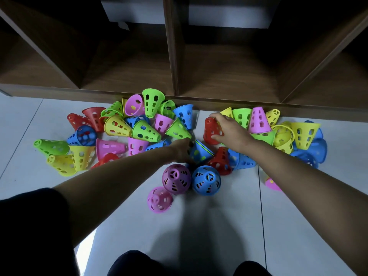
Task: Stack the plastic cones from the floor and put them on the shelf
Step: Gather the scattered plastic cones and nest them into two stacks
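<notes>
- Right hand [229, 129], just in front of the shelf [239, 105], has its fingers curled over the narrow top of a red cone [209, 134], with the thumb on the side away from the shelf.
- Left hand [180, 151], a little farther from the shelf, wraps round a blue stack [200, 153] of nested cones whose rims tilt toward the shelf; its fingertips are mostly hidden.
- These cones look light, thin and fairly stiff. Their smooth walls may be a little slippery, so the narrow top or the holes seem the surest hold.
- Both forearms reach forward and down, with the right wrist turned inward.
- Loose cones [139, 128] lie heaped on the floor [219, 226] along the foot of the shelf, so most of the stacking looks undone.
</notes>
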